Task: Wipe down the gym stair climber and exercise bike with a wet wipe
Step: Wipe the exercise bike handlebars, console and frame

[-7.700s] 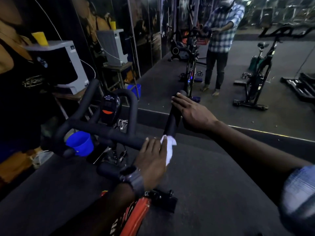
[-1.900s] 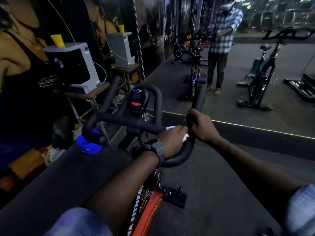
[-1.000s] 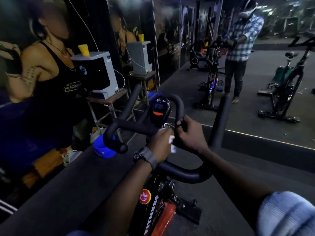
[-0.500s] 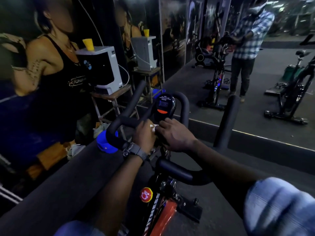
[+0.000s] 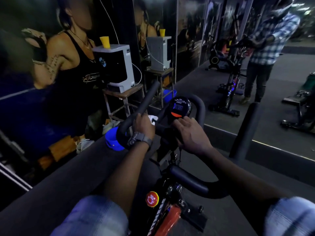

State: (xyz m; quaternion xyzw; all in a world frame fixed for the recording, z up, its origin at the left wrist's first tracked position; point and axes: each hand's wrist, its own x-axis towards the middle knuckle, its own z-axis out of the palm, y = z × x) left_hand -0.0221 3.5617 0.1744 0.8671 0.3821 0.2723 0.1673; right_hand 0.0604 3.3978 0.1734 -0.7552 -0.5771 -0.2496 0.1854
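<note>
The exercise bike's black handlebar fills the middle of the view, with its round console at the centre and a red knob on the orange frame below. My left hand, a watch on its wrist, grips the white wet wipe against the left bend of the handlebar. My right hand rests on the centre bar just under the console, its fingers curled over the bar. The right grip stands free.
A blue cup hangs under the left bar end. A white machine with a yellow cup sits on a wooden stool at the left wall. A mirror ahead reflects me, the bike and another bike.
My left hand slid the wipe leftward along the handlebar, from the right bend, past the centre, to the left bend. My right hand moved from the right grip to the centre under the console.
</note>
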